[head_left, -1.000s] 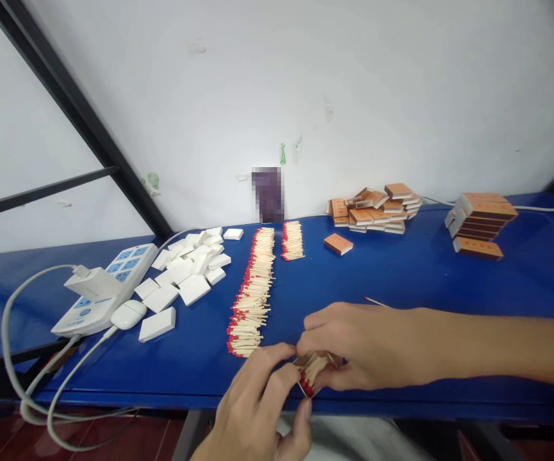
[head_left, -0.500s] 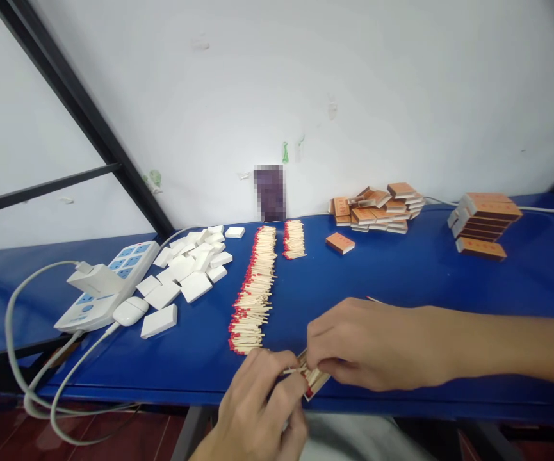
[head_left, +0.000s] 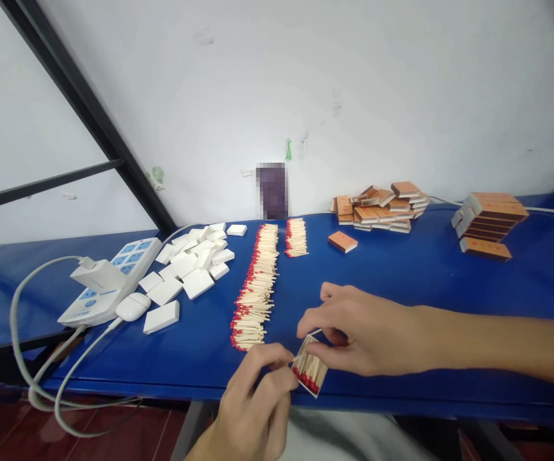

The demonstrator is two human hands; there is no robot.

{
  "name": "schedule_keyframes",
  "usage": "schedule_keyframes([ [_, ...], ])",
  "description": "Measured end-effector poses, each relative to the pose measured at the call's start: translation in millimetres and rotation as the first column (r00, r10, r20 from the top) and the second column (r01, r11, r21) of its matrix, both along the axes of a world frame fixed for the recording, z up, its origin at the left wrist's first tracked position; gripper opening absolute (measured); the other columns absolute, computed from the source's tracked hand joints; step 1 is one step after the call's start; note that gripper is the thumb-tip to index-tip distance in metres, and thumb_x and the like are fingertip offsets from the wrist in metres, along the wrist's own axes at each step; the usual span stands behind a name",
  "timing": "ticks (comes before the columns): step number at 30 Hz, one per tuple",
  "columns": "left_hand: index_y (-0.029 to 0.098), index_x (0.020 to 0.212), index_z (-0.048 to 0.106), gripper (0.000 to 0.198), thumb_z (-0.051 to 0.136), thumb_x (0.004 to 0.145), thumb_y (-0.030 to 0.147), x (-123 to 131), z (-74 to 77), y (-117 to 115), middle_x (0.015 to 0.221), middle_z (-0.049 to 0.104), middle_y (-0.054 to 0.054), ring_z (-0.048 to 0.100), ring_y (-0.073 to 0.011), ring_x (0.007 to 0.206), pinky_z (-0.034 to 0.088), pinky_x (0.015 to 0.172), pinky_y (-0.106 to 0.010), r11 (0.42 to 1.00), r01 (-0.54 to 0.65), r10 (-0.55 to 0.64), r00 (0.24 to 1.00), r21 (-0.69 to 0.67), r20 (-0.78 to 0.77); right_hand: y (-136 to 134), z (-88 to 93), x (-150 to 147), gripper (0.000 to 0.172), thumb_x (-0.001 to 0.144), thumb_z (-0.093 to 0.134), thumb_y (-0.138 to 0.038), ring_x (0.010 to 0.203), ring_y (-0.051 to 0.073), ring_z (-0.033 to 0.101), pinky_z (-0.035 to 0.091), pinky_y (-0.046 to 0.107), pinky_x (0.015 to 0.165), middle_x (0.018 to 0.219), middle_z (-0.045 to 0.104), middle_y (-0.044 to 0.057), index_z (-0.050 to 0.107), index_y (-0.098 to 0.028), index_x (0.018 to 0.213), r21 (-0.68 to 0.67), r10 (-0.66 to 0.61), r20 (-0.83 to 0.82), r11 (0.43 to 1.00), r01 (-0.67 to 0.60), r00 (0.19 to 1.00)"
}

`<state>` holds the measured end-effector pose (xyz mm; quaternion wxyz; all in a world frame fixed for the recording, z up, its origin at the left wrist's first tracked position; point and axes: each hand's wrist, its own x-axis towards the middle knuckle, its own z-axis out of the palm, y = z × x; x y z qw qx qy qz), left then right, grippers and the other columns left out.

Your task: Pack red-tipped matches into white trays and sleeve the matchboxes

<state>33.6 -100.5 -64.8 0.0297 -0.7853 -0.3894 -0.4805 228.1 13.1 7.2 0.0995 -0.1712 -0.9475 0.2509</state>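
A small white matchbox tray filled with matches is tilted between my hands near the table's front edge. The red match heads point toward me. My left hand pinches the tray's left side between thumb and fingers. My right hand is over its far end, thumb tip on the matches and the other fingers spread apart. A long row of loose matches, heads to the left, lies beyond my left hand. A shorter row of matches lies beside its far end.
White trays are heaped at left beside a power strip with a charger, a white case and looping cables. Orange matchboxes are piled at the back, one matchbox apart. More matchboxes are stacked at right.
My right fingers have lifted and spread, uncovering the matches lying in line in the tray. My left hand has stayed at the tray's left side. The view has shifted slightly.
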Motion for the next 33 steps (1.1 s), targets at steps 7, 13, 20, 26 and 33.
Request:
schedule_keyframes([
  [7,0.015,0.09,0.062,0.027,0.051,0.083,-0.009,-4,-2.1,-3,0.094,0.066,-0.008,0.067,-0.0147,0.082,0.061,0.072,-0.026,0.996,-0.019,0.012,0.997,0.091,0.076,-3,0.0,-3,0.016,0.089,0.056,-0.019,0.065,0.011,0.054,0.042,0.023,0.066,0.071,0.063,0.001,0.072,-0.015,0.09,-0.11,0.113,-0.152,0.985,-0.13,0.982],
  [13,0.02,0.095,0.06,0.022,0.054,0.089,-0.001,-8,-0.8,-7,0.092,0.072,-0.006,0.072,-0.0164,0.08,0.063,0.068,-0.029,0.996,-0.022,0.011,0.993,0.09,0.12,-2,-7.6,-2,0.018,0.088,0.058,-0.011,0.082,0.011,0.062,0.051,0.021,0.073,0.103,0.065,0.007,0.072,-0.016,0.098,-0.166,0.176,-0.251,0.961,-0.222,0.952],
  [20,0.017,0.096,0.06,0.018,0.057,0.09,0.001,-12,-2.3,-5,0.093,0.075,-0.008,0.073,-0.0166,0.077,0.063,0.066,-0.029,0.991,0.048,-0.065,0.989,0.125,0.136,-9,-14.6,-4,0.006,0.092,0.064,-0.016,0.088,0.012,0.068,0.056,0.022,0.08,0.1,0.069,0.009,0.07,-0.014,0.092,-0.112,0.25,-0.483,0.933,-0.342,0.839],
  [26,0.016,0.087,0.062,0.017,0.055,0.087,0.0,-4,3.7,-2,0.085,0.075,-0.004,0.072,-0.0127,0.068,0.049,0.072,-0.033,0.985,-0.025,0.02,0.999,0.172,0.03,-4,-4.1,3,0.01,0.091,0.062,-0.015,0.077,0.009,0.068,0.053,0.021,0.072,0.095,0.074,0.001,0.065,-0.019,0.1,-0.12,0.16,-0.377,0.968,-0.219,0.912],
  [33,0.013,0.096,0.059,0.025,0.054,0.076,0.0,4,1.4,-4,0.072,0.07,0.0,0.067,-0.011,0.058,0.049,0.071,-0.031,0.996,-0.051,0.043,0.994,0.078,0.098,3,4.3,9,0.013,0.099,0.051,-0.017,0.07,0.01,0.06,0.034,0.028,0.064,0.086,0.07,0.0,0.064,-0.02,0.098,0.2,0.299,-0.022,0.936,-0.289,0.954],
])
